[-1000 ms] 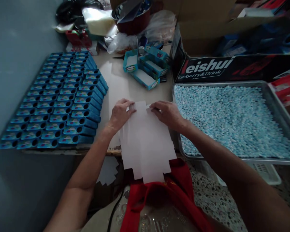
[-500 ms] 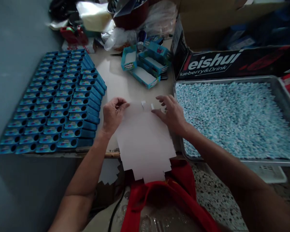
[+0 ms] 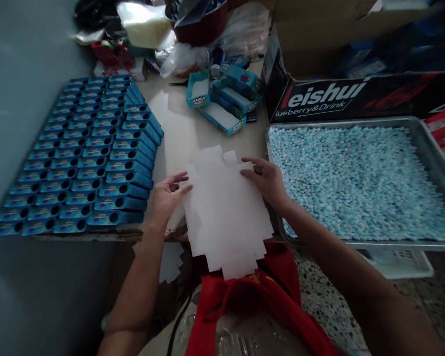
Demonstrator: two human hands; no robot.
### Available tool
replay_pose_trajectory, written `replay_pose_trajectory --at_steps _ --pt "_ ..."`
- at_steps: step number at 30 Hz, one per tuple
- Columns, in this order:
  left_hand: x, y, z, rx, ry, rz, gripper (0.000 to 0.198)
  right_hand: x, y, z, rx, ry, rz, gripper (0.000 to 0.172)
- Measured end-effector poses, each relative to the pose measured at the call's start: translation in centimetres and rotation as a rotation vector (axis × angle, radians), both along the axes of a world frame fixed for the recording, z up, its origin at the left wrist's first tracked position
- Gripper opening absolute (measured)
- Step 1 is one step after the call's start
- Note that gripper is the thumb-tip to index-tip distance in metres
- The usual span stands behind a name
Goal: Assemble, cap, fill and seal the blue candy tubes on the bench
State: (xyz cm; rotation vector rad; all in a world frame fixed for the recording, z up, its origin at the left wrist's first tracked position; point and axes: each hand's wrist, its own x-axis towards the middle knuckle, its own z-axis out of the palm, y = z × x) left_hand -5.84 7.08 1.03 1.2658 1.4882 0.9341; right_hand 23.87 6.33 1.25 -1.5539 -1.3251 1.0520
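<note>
A small stack of flat white die-cut card blanks (image 3: 226, 207) with notched corners lies across the table's front edge, its near end reaching over a red garment at my lap. At the upper left edge of the blanks, my left hand (image 3: 166, 198) pinches with thumb and fingers. My right hand (image 3: 267, 183) grips their upper right corner, thumb on top and fingers bent at the edge. Beyond the hands lie several open blue boxes (image 3: 222, 118) lettered "Caramelo Macizo", with white insides.
Rows of blue boxes with dark round holes (image 3: 92, 158) stand on the left. On the right, a metal tray (image 3: 274, 148) holds many small light-blue pieces (image 3: 356, 183), with a large black carton (image 3: 319, 99) behind it. A red tape dispenser (image 3: 113, 52) and plastic bags (image 3: 185, 59) sit at the back.
The upper flap of the top blank, bent toward me before, now lies flat and points away. My left hand has slid down and nearer along the left edge; the right has lowered slightly.
</note>
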Motion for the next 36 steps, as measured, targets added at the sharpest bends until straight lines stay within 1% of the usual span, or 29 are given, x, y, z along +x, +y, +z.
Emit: replay_pose_trajectory --at_steps 1,3,4,5,6,7,8,9,10,11,12,13,14,16,18,20,22,24,26,28,31,33,34,36 --pt "0.6 -0.7 -0.4 0.035 0.011 0.037 0.055 0.0 -0.1 -0.1 0.061 -0.143 -0.027 0.036" --pt "1.8 -1.6 -0.9 0.100 0.045 0.073 0.053 -0.1 -0.3 0.0 0.199 -0.362 -0.103 0.024" --pt "2.2 -1.8 -1.0 0.138 0.072 0.102 0.055 -0.2 -0.5 0.2 0.262 -0.423 -0.132 0.018" --pt "2.4 -2.0 -1.0 0.183 0.109 0.145 0.060 -0.2 -0.8 0.5 0.300 -0.433 -0.140 0.014" --pt "2.4 -2.1 -0.8 0.232 0.145 0.199 0.067 -0.2 -1.0 1.0 0.301 -0.380 -0.129 0.013" --pt "2.2 -2.2 -0.6 0.270 0.160 0.249 0.072 -0.1 -1.3 1.4 0.263 -0.257 -0.099 0.014" --pt "1.9 -2.3 -0.2 0.280 0.135 0.275 0.075 -0.1 -1.6 1.9 0.197 -0.081 -0.060 0.016" --pt "1.5 -2.4 0.2 0.254 0.062 0.269 0.075 0.0 -1.8 2.3 0.118 0.115 -0.018 0.018" --pt "1.1 -2.5 0.7 0.192 -0.052 0.234 0.074 0.0 -1.8 2.6 0.042 0.300 0.013 0.022" --pt "0.9 -2.7 1.1 0.107 -0.184 0.189 0.072 0.1 -1.8 2.8 -0.028 0.448 0.033 0.026" --pt "0.7 -2.9 1.6 0.017 -0.304 0.155 0.070 0.1 -1.8 2.9 -0.091 0.551 0.039 0.030" --pt "0.8 -3.1 2.0 -0.067 -0.394 0.140 0.068 0.0 -1.7 2.8 -0.149 0.610 0.040 0.035" --pt "1.1 -3.4 2.4 -0.130 -0.449 0.151 0.066 -0.1 -1.6 2.6 -0.202 0.636 0.035 0.040" --pt "2.2 -3.7 2.7 -0.197 -0.489 0.213 0.061 -0.3 -1.6 2.0 -0.276 0.634 0.010 0.051" --pt "3.6 -3.7 2.7 -0.221 -0.510 0.264 0.057 -0.6 -1.6 1.1 -0.277 0.559 -0.014 0.056" --pt "5.0 -3.6 2.4 -0.230 -0.534 0.272 0.056 -0.7 -1.7 0.0 -0.208 0.363 -0.030 0.050" --pt "6.0 -3.2 2.1 -0.230 -0.533 0.215 0.057 -0.8 -1.6 -0.8 -0.085 0.063 -0.026 0.040" --pt "6.4 -2.8 2.0 -0.198 -0.487 0.134 0.058 -0.7 -1.3 -1.3 0.034 -0.193 0.020 0.032" --pt "6.6 -2.4 2.0 -0.161 -0.390 0.051 0.053 -0.5 -0.8 -1.2 0.086 -0.327 0.124 0.031" --pt "6.7 -2.1 1.9 -0.125 -0.293 -0.025 0.041 -0.5 -0.4 -0.6 0.078 -0.439 0.246 0.029" --pt "7.0 -1.9 1.4 0.011 -0.208 -0.109 0.030 -0.7 -0.1 0.4 0.067 -0.676 0.403 0.027" --pt "7.4 -1.6 0.8 0.103 -0.183 -0.098 0.031 -1.3 -0.2 1.0 0.087 -0.816 0.456 0.029" --pt "7.7 -1.5 0.5 0.131 -0.172 -0.071 0.034 -1.7 -0.2 1.3 0.092 -0.869 0.454 0.031" --pt "8.2 -1.2 0.0 0.155 -0.142 -0.012 0.041 -2.7 -0.3 1.6 0.063 -0.933 0.400 0.033"
